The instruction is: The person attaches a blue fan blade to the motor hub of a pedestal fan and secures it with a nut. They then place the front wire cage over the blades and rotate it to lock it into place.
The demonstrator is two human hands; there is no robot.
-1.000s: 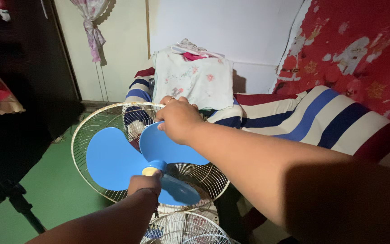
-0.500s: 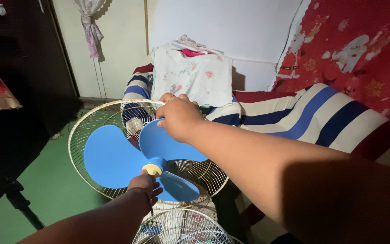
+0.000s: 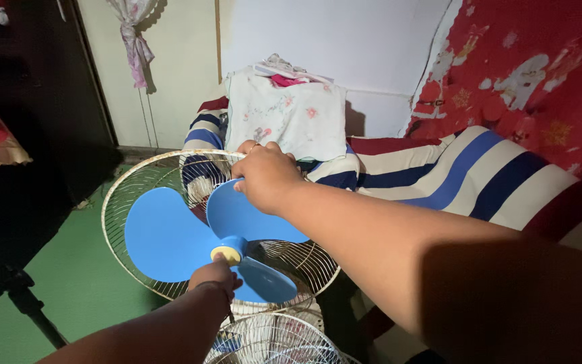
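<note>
A standing fan's blue three-bladed propeller (image 3: 166, 236) sits inside a pale wire rear guard (image 3: 126, 195). My right hand (image 3: 264, 176) grips the top edge of the upper blade, close to the guard's rim. My left hand (image 3: 215, 278) reaches up from below, its fingers at the small yellow cap (image 3: 226, 254) on the blade's hub. A second wire guard (image 3: 274, 340) lies lower down, partly cut off by the frame's bottom edge.
Behind the fan is a bed with a striped blue, white and red cover (image 3: 453, 178) and a floral cloth pile (image 3: 287, 111). A red patterned fabric (image 3: 527, 67) hangs at right. Dark furniture (image 3: 28, 121) and a stand leg (image 3: 31, 307) are at left on a green floor (image 3: 82, 283).
My left hand shifted slightly around the yellow hub cap, lowering a little then rising back toward it. My right hand stayed on the blade.
</note>
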